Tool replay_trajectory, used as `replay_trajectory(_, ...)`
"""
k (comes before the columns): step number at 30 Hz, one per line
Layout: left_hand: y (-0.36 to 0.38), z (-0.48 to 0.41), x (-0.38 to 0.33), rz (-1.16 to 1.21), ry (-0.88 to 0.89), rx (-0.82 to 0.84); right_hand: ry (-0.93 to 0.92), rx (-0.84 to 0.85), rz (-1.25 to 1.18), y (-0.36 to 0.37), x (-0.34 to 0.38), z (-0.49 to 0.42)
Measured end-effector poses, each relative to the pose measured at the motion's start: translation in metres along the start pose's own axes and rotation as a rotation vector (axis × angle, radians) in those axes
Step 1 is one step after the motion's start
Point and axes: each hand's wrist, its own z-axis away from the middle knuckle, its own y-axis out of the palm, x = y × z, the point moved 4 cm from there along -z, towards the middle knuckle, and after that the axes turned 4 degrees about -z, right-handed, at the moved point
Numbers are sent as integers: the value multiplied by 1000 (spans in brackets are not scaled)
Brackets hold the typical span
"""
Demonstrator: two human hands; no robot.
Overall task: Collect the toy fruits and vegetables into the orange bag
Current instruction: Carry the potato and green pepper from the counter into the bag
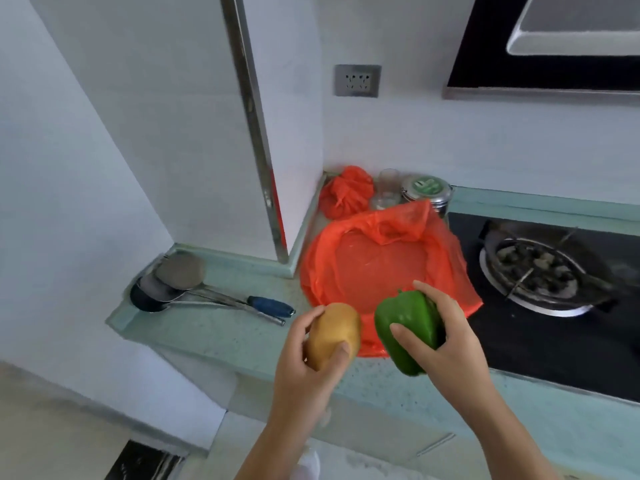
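Note:
The orange bag lies spread open on the pale green counter, its mouth wide and its inside showing nothing. My left hand grips a yellow-brown toy potato just in front of the bag's near edge. My right hand holds a green toy bell pepper over the bag's front rim, beside the potato.
A second, bunched orange bag, a glass and a metal tin stand behind the open bag. A gas stove burner lies to the right. Ladles and a blue-handled utensil rest at the left.

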Motion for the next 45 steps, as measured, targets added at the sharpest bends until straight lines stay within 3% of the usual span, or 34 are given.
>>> replay_trajectory(11,28,-156,30,-41,62,209,132,-183,83,26,-19,-111)
replay_trajectory(19,70,-212,60,-172,71,334,282,-248,51,29,-63,-154)
replay_trajectory(32,124,-265,88,-248,78,299,339,-169,175,10,-126,-217)
replay_trajectory(45,157,-295,120,-285,61,280,344,-72,499,30,-178,-261)
